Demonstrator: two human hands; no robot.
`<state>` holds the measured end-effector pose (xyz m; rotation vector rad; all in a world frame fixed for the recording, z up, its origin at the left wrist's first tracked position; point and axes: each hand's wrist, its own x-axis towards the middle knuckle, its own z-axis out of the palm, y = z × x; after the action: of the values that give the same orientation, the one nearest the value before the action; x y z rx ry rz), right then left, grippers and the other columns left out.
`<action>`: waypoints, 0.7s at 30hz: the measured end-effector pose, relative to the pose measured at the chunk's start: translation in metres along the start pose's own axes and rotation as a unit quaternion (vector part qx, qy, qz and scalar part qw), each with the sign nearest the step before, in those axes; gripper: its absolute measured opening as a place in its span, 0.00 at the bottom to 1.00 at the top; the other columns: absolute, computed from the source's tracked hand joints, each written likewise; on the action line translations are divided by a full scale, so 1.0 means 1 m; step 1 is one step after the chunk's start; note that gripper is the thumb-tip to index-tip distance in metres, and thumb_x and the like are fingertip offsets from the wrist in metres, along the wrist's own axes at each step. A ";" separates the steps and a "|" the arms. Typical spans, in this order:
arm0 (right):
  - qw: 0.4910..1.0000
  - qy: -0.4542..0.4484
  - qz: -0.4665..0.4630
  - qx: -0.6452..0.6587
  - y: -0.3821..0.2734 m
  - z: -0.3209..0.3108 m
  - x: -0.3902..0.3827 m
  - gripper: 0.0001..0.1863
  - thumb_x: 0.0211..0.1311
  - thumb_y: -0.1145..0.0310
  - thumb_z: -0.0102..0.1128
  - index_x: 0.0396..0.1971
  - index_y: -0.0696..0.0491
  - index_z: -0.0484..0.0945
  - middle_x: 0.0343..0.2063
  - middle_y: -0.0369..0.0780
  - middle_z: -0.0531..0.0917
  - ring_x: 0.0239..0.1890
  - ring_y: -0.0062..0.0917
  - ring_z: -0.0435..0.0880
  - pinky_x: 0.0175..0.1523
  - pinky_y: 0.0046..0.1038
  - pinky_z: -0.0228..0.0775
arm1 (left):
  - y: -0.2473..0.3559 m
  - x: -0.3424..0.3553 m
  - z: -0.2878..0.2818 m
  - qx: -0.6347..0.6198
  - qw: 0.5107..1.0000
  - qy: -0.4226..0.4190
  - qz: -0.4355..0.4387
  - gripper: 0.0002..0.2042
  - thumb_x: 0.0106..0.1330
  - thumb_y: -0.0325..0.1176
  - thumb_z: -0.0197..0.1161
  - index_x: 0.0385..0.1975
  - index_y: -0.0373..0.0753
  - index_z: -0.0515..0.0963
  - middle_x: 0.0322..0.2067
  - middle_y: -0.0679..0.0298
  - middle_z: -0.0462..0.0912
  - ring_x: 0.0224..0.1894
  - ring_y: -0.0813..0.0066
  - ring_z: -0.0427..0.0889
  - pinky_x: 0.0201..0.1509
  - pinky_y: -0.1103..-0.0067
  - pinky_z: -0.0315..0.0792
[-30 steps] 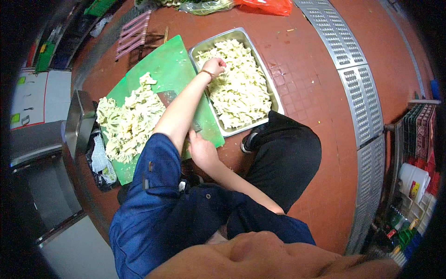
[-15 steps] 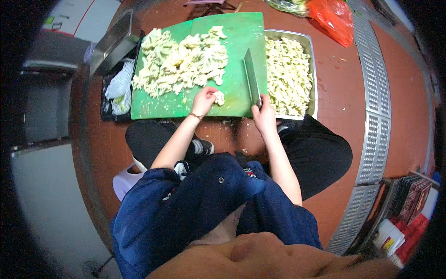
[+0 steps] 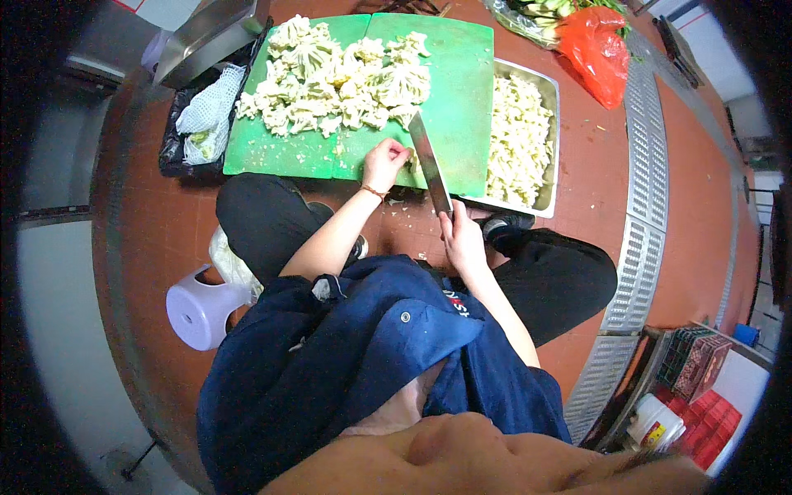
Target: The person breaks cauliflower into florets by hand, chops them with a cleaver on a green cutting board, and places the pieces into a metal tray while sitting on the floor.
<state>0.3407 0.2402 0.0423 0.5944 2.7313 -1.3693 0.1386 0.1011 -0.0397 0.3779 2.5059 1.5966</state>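
Observation:
On the green cutting board (image 3: pixel 462 99) lies a wide heap of pale cauliflower pieces (image 3: pixel 330 82). My right hand (image 3: pixel 464 242) is closed round the handle of a cleaver (image 3: pixel 431 165), its blade slanting up and left over the board's near part. Just left of the blade, my left hand (image 3: pixel 385 165) has its fingertips pinched on a small cauliflower floret, which the blade and fingers mostly hide. Against the board's right side stands a metal tray (image 3: pixel 551 124) filled with small cut cauliflower pieces (image 3: pixel 517 140).
A black-lined crate (image 3: pixel 175 157) holding white foam netting (image 3: pixel 210 107) stands left of the board, beside a steel container (image 3: pixel 206 41). An orange-red plastic bag (image 3: pixel 596 49) and greens lie at the far right. A drain grate (image 3: pixel 646 173) runs along the right. A lilac stool (image 3: pixel 196 309) is at lower left.
The cleaver has swung left, from the board's right side to beside my left fingers and the floret. The whole view has shifted a little.

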 end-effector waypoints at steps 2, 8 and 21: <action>0.999 -0.002 -0.007 -0.032 0.001 0.004 0.000 0.15 0.73 0.60 0.52 0.50 0.55 0.69 0.26 0.55 0.83 0.31 0.54 0.84 0.36 0.52 0.74 | -0.003 0.000 0.002 0.004 1.000 0.001 0.008 0.08 0.62 0.33 0.71 0.32 0.36 0.80 0.28 0.60 0.86 0.30 0.74 0.86 0.36 0.77 0.79; 0.998 -0.039 0.043 0.006 0.007 0.014 0.010 0.13 0.73 0.60 0.52 0.42 0.55 0.68 0.25 0.56 0.82 0.30 0.56 0.83 0.36 0.53 0.74 | -0.006 -0.002 0.002 0.030 1.000 0.006 0.006 0.08 0.62 0.32 0.70 0.31 0.37 0.80 0.26 0.61 0.85 0.29 0.73 0.85 0.35 0.77 0.78; 0.999 0.032 -0.018 0.011 0.011 -0.010 -0.003 0.11 0.71 0.61 0.55 0.41 0.54 0.71 0.24 0.53 0.83 0.30 0.54 0.83 0.35 0.48 0.74 | 0.002 0.026 -0.021 -0.139 0.986 0.080 -0.045 0.07 0.70 0.32 0.64 0.40 0.36 0.80 0.34 0.63 0.86 0.26 0.75 0.84 0.29 0.80 0.77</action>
<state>0.3489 0.2532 0.0405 0.6033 2.7936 -1.4147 0.1090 0.0915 -0.0285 0.1040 2.3196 1.9733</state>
